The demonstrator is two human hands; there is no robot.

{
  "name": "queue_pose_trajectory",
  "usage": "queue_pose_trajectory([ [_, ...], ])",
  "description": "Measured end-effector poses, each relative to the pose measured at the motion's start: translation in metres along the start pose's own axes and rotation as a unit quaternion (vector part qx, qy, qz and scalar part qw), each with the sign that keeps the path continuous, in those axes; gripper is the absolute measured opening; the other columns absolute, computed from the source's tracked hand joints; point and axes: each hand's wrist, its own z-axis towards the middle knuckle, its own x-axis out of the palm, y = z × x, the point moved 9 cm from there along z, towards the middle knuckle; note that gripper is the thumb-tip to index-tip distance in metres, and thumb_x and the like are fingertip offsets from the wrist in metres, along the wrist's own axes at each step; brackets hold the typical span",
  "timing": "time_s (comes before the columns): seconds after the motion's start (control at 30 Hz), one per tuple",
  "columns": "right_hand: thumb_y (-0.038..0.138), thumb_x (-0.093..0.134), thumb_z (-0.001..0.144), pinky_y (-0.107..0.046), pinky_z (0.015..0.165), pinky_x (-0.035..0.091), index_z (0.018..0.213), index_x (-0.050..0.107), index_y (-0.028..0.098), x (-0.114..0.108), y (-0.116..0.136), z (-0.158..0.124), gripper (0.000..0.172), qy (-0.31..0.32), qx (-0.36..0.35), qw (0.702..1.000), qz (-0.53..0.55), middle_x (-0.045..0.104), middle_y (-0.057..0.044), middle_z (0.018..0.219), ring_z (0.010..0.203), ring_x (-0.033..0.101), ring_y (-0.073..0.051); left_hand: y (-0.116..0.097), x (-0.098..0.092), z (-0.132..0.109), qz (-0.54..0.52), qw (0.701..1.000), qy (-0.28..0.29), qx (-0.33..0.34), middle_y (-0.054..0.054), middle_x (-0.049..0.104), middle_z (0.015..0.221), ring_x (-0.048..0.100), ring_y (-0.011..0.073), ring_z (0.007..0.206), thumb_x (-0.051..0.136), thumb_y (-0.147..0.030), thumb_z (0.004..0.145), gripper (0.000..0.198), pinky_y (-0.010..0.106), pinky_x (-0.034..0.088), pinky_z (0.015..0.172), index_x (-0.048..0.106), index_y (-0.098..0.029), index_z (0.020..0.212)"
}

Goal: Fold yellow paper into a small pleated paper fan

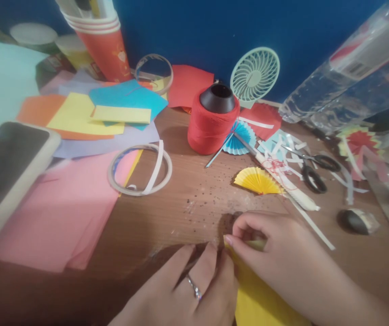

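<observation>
At the bottom centre lies a sheet of yellow paper, running down out of view. My right hand pinches its upper left corner between thumb and curled fingers, and a strip of the sheet's edge shows turned up inside that hand. My left hand, with a ring on one finger, rests on the table against the paper's left edge. Its fingers are bent and somewhat apart, tips down; the thumb is hidden. Just beyond my right hand sits a pleated yellow paper fan.
A tape roll, pink paper and a phone lie left. Behind stand a red thread spool and a paper cup. Scissors, a white-handled tool, paper scraps and bottles are at right.
</observation>
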Motion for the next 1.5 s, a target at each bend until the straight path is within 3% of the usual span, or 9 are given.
queue_pose_trajectory([
  [0.17, 0.019, 0.053, 0.067, -0.019, 0.044, 0.036, 0.056, 0.055, 0.022, 0.0, 0.0, -0.003, 0.012, -0.01, -0.011, 1.0, -0.008, 0.059, 0.006, 0.053, 0.048, 0.053, -0.009, -0.003, 0.01, -0.001, 0.015, 1.0, 0.008, 0.009, 0.007, 0.054, 0.114, 0.049, 0.0214, 0.099, 0.038, -0.022, 0.083, 0.031, 0.035, 0.042, 0.078, 0.054, -0.014, 0.109],
  [0.73, 0.016, 0.054, 0.067, -0.02, 0.047, 0.036, 0.059, 0.055, 0.023, 0.002, -0.001, -0.003, 0.01, 0.009, -0.01, 1.0, 0.013, 0.059, 0.006, 0.055, 0.052, 0.054, -0.01, -0.005, 0.01, 0.0, -0.006, 1.0, 0.011, 0.022, 0.011, 0.054, 0.112, 0.05, 0.023, 0.096, 0.039, -0.022, 0.082, 0.031, 0.037, 0.041, 0.074, 0.053, -0.012, 0.107],
  [0.87, 0.019, 0.056, 0.068, -0.019, 0.047, 0.037, 0.059, 0.055, 0.022, 0.001, -0.003, -0.003, 0.009, 0.015, 0.001, 0.999, 0.046, 0.059, 0.006, 0.055, 0.052, 0.054, -0.01, 0.008, 0.002, 0.003, -0.097, 0.995, -0.008, -0.015, 0.008, 0.059, 0.102, 0.052, 0.0216, 0.092, 0.044, -0.024, 0.08, 0.026, 0.034, 0.044, 0.073, 0.056, -0.014, 0.101],
  [0.93, 0.02, 0.056, 0.068, -0.019, 0.048, 0.039, 0.059, 0.055, 0.022, -0.002, -0.003, -0.003, 0.01, 0.023, 0.008, 0.996, 0.084, 0.059, 0.006, 0.056, 0.054, 0.054, -0.01, 0.03, -0.002, 0.005, -0.224, 0.97, -0.022, -0.094, 0.004, 0.062, 0.091, 0.055, 0.0176, 0.084, 0.046, -0.024, 0.08, 0.02, 0.03, 0.046, 0.072, 0.057, -0.017, 0.095],
  [0.97, 0.02, 0.055, 0.068, -0.019, 0.05, 0.04, 0.059, 0.056, 0.022, -0.004, -0.002, -0.002, 0.01, 0.024, 0.011, 0.994, 0.104, 0.06, 0.005, 0.057, 0.055, 0.055, -0.01, 0.044, 0.0, 0.004, -0.3, 0.941, -0.025, -0.153, 0.003, 0.062, 0.088, 0.056, 0.0151, 0.08, 0.045, -0.023, 0.08, 0.018, 0.026, 0.046, 0.069, 0.057, -0.018, 0.093],
  [1.1, 0.014, 0.051, 0.068, -0.018, 0.05, 0.041, 0.061, 0.057, 0.021, -0.014, 0.003, -0.004, 0.011, 0.007, 0.009, 0.986, 0.165, 0.061, 0.004, 0.061, 0.057, 0.055, -0.011, 0.084, 0.027, -0.011, -0.516, 0.755, 0.002, -0.405, 0.001, 0.063, 0.084, 0.059, 0.0112, 0.071, 0.046, -0.025, 0.08, 0.018, 0.018, 0.047, 0.061, 0.056, -0.019, 0.094],
  [1.2, 0.014, 0.051, 0.068, -0.017, 0.049, 0.041, 0.063, 0.058, 0.021, -0.018, 0.007, -0.007, 0.011, -0.012, 0.004, 0.979, 0.202, 0.062, 0.004, 0.062, 0.058, 0.055, -0.011, 0.083, 0.038, -0.012, -0.597, 0.662, 0.033, -0.452, 0.0, 0.065, 0.078, 0.059, 0.0119, 0.071, 0.052, -0.029, 0.076, 0.017, 0.017, 0.046, 0.063, 0.061, -0.02, 0.088],
  [1.3, 0.016, 0.051, 0.069, -0.017, 0.048, 0.041, 0.065, 0.058, 0.022, -0.016, 0.009, -0.01, 0.01, -0.012, 0.001, 0.973, 0.229, 0.062, 0.004, 0.063, 0.058, 0.055, -0.011, 0.082, 0.039, -0.011, -0.626, 0.632, 0.026, -0.455, -0.001, 0.066, 0.072, 0.059, 0.0115, 0.067, 0.054, -0.029, 0.074, 0.015, 0.016, 0.045, 0.06, 0.066, -0.02, 0.08],
  [1.5, 0.016, 0.051, 0.07, -0.018, 0.053, 0.041, 0.066, 0.059, 0.022, -0.015, 0.018, -0.013, 0.011, -0.022, -0.027, 0.965, 0.262, 0.062, 0.004, 0.064, 0.06, 0.055, -0.01, 0.085, 0.039, -0.013, -0.614, 0.644, 0.0, -0.456, 0.0, 0.068, 0.071, 0.058, 0.0135, 0.069, 0.062, -0.03, 0.067, 0.013, 0.017, 0.044, 0.061, 0.069, -0.021, 0.074],
])
